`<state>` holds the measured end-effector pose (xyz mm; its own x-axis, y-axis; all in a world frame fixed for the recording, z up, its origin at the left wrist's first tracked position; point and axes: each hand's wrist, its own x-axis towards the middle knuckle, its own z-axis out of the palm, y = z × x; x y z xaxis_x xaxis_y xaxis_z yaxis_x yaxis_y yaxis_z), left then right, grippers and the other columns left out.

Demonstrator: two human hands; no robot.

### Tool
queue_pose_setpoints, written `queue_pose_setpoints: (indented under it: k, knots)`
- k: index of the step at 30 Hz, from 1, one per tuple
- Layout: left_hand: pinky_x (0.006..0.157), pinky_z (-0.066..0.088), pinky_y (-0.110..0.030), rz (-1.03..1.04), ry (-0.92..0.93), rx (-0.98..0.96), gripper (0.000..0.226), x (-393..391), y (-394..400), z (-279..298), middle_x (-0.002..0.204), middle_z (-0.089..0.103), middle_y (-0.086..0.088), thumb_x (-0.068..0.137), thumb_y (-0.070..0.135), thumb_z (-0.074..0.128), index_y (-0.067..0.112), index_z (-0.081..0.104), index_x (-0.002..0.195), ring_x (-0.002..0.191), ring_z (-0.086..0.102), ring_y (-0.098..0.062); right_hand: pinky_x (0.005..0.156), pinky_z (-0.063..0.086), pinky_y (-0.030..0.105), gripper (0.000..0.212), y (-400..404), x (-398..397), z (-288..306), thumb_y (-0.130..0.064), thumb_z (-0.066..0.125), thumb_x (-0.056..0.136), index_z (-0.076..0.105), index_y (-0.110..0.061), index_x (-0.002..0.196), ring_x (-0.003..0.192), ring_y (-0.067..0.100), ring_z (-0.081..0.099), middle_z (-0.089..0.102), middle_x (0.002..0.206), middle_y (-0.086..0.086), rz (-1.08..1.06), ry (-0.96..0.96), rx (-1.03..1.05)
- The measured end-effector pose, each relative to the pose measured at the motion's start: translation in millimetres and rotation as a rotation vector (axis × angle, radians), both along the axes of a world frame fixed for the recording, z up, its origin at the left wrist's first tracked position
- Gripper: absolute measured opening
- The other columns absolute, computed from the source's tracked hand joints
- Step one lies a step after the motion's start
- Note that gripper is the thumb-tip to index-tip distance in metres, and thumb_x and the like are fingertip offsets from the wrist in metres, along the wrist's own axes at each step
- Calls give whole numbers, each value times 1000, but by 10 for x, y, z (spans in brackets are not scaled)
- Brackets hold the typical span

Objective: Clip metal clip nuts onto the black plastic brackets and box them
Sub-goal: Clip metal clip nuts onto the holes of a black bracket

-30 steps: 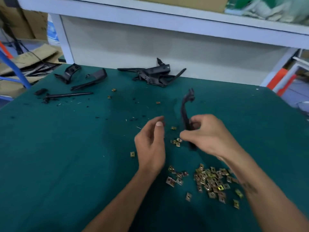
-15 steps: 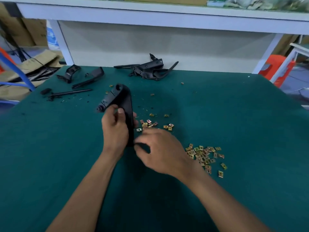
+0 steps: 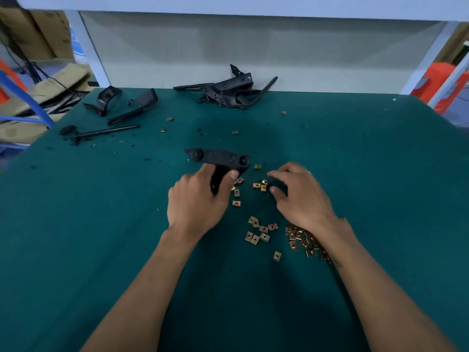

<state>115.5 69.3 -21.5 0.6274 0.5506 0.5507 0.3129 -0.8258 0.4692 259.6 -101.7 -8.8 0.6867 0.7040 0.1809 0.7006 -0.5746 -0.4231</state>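
Two hands at work: both over the green worktop (image 3: 76,250), one bracket in hand, no box in view.
Far left of the hands: two loose black parts (image 3: 121,102) and a thin black rod (image 3: 106,131) lie well beyond the left hand, untouched.
Left hand (image 3: 198,201): fingers and thumb curl round the stem of a black plastic bracket (image 3: 218,158), holding its flat crossbar up and level, just above the knuckles.
Bracket state: the two holes on the crossbar look bare; I see no clip nut fitted on it, though its underside is hidden.
Between the hands: a few clip nuts (image 3: 260,185) lie scattered, just beside both thumbs.
Right hand (image 3: 299,196): hovers over those nuts with fingers loosely bent and apart; whether it already pinches one I cannot tell.
Beyond the hands: a heap of black brackets (image 3: 228,90) waits by the back edge of the worktop.
Near the right wrist: the main pile of nuts (image 3: 304,240), partly under the forearm.
Progress: early, by my judgement; this bracket needs clipping, the heap remains, and boxing is not yet begun.
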Motion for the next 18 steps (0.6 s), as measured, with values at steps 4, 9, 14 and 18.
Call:
queue_pose_setpoints:
  k: [4,9,14,18]
  knots:
    - [50,30,-29,-32,113,201,48,38,-106,-39,59,60,5,98,67,39,24,61,94,51,59,-31,92,49,38,35,47,32,-36,-29,55,105,63,-17,137,123,19,44,52,118,-6,37,9,-4]
    - [51,36,-31,-69,169,169,55,92,-153,-62,58,52,6,97,71,33,24,61,92,53,60,-31,71,50,40,14,102,4,10,-29,60,102,69,-20,110,103,17,47,47,100,-10,75,-100,-55]
    - [53,35,-32,-96,204,164,58,99,-155,-89,64,64,1,94,75,31,26,61,92,59,63,-33,69,45,38,6,65,-14,-11,-15,57,101,63,-18,100,99,18,49,47,93,-10,122,-106,-50]
    - [54,35,-32,-93,236,205,58,111,-184,-96,69,68,-1,90,76,35,28,68,94,64,66,-35,70,52,29,11,-23,53,48,-14,57,103,64,-23,100,86,6,60,61,90,-14,83,65,134]
